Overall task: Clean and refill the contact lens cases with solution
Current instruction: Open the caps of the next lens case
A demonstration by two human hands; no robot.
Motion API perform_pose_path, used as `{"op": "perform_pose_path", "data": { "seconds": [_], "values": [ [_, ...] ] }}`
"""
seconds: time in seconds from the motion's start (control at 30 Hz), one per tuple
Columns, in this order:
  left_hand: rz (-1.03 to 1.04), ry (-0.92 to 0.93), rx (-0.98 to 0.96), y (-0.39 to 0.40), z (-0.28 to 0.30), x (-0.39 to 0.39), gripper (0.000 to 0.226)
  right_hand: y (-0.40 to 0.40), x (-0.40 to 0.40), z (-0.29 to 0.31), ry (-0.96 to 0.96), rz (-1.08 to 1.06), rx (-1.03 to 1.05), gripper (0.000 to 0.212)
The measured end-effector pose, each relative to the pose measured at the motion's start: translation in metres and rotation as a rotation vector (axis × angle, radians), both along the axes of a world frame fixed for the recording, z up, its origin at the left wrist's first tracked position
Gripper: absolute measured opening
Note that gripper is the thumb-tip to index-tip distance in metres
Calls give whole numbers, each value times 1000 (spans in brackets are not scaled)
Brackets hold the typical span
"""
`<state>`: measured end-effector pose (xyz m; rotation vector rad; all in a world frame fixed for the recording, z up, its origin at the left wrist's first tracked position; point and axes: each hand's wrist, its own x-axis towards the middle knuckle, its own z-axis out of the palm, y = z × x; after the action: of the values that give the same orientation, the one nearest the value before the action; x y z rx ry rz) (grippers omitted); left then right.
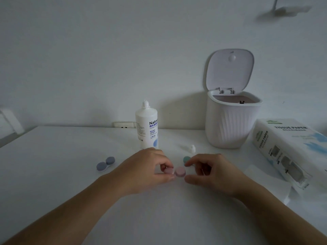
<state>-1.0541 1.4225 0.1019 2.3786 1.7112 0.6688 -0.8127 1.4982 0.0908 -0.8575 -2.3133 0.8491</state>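
Your left hand pinches the left cap of the pink lens case, lying crosswise between your hands, while your right hand, fingers curled and empty, hovers just beside its right cap.

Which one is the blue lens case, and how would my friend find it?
Start at the white solution bottle standing at the back of the table, then look down and to its left. The blue contact lens case lies there alone, left of the left hand. Both its round caps are blue-grey and no hand touches it, while the pink case sits between the fingers.
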Motion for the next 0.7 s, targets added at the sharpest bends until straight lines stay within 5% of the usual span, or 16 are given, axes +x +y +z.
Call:
{"op": "perform_pose_path", "data": {
  "seconds": [0.23, 0.5, 0.7],
  "values": [
    [40, -6, -95, 2, -15, 6, 39, -3, -2, 1, -104, 9, -14, 28],
    [-39, -22, -83, -6, -12, 15, 18, -11, -7, 4, -198, 29, 74, 30],
    [-20, -103, -114, -8, -13, 17, 24, -13, -8, 5, -190, 28, 89, 22]
  ]
}}
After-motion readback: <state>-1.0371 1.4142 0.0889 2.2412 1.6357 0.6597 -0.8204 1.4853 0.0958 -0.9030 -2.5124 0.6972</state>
